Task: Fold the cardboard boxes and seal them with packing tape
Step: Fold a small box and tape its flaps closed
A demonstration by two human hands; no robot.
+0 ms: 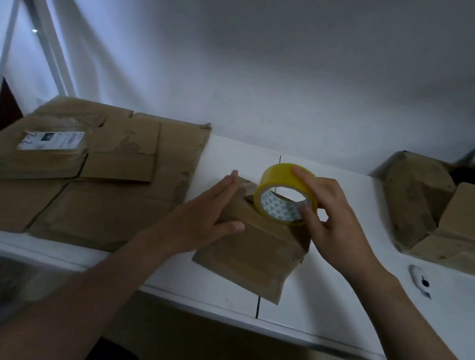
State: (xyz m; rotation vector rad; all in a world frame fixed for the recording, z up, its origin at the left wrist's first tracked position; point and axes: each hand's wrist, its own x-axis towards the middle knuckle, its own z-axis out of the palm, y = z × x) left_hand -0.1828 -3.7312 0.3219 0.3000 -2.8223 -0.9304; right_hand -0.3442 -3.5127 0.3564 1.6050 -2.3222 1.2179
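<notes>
On the white table: sealing a small cardboard box

At the table's middle, the small cardboard box (253, 246) is lying with its long axis running from the near edge toward the wall, slightly skewed. The tape roll (286, 193) is standing on edge at the box's far end, its core facing the camera. The right hand (335, 229) is grasping the roll, fingers over the rim and thumb in the core. The left hand (208, 209) is pressing the box's left side with straight fingers. The white table (334, 308) is carrying flattened cardboard (103, 175) at left, folded boxes (444, 222) at right, and a utility knife (418, 278) near them. A plain white wall (282, 61) is rising behind.
</notes>
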